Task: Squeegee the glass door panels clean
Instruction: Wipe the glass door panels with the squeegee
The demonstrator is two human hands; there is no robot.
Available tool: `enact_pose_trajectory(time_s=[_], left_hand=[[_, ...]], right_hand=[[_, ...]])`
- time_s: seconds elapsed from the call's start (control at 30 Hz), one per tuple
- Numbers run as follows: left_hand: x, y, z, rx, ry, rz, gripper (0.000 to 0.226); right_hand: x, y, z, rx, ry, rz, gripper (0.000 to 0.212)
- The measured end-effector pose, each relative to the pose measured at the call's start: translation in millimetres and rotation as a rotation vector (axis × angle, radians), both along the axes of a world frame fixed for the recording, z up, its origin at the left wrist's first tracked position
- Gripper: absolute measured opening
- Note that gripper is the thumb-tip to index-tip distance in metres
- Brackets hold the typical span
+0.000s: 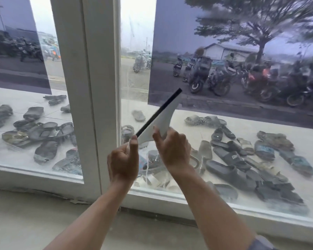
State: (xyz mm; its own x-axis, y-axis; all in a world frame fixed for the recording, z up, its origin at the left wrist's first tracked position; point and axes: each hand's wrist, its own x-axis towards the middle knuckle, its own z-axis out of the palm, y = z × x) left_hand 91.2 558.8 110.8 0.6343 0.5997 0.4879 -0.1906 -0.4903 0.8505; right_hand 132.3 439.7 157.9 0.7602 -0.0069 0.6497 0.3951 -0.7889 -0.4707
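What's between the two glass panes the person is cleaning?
In the head view, a wide white door frame post separates the left glass panel from the right glass panel; both hands hold the squeegee beside it.

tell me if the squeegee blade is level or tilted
Tilted: the squeegee blade runs diagonally, low end by the left hand, high end up right; the right hand grips its handle.
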Motion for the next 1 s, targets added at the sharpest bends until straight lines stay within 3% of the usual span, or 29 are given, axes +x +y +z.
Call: enact_pose_trajectory(time_s=[0.27, 0.4, 0.57, 0.83, 1.0], left_hand=[[-1, 8, -37, 0.119, 0.099, -0.093, 0.067], [-4, 16, -62, 0.098, 0.180, -0.073, 0.067], [-6, 20, -89, 0.138, 0.251, -0.080, 0.065], [-6, 14, -107, 0.122, 0.318, -0.094, 0.065], [-9, 18, -101, 0.118, 0.315, -0.080, 0.067]], right_hand=[[-15, 14, -109, 0.531, 0.263, -0.035, 0.055], [-30, 34, -158, 0.779, 0.449, -0.182, 0.060], [-40, 49, -210, 0.832, 0.590, -0.342, 0.057], [-47, 40, -242, 0.859, 0.727, -0.446, 0.056], [-52, 40, -235, 0.886, 0.670, -0.430, 0.058]])
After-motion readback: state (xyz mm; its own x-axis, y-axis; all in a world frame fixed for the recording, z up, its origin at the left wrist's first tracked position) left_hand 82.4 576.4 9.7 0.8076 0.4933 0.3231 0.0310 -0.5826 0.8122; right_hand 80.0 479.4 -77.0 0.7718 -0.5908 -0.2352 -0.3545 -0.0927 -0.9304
